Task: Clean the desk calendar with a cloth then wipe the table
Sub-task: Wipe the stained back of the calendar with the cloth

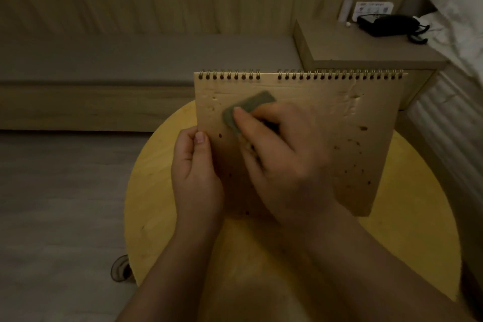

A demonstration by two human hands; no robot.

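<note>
A tan spiral-bound desk calendar (347,123) is held upright above a round yellow wooden table (407,230), its wire binding along the top edge. Dark specks dot its cardboard face, mostly at the right and lower left. My left hand (196,175) pinches the calendar's left edge, thumb on the front. My right hand (285,157) presses a small grey-green cloth (251,107) flat against the upper left of the cardboard. Most of the cloth is hidden under my fingers.
A grey cushioned bench (136,60) runs along the wood-panelled wall behind. At the right a bedside shelf (366,52) carries a black telephone (389,24), beside a bed with white linen (457,15). Grey floor lies to the left; a slipper (120,269) peeks out under the table's edge.
</note>
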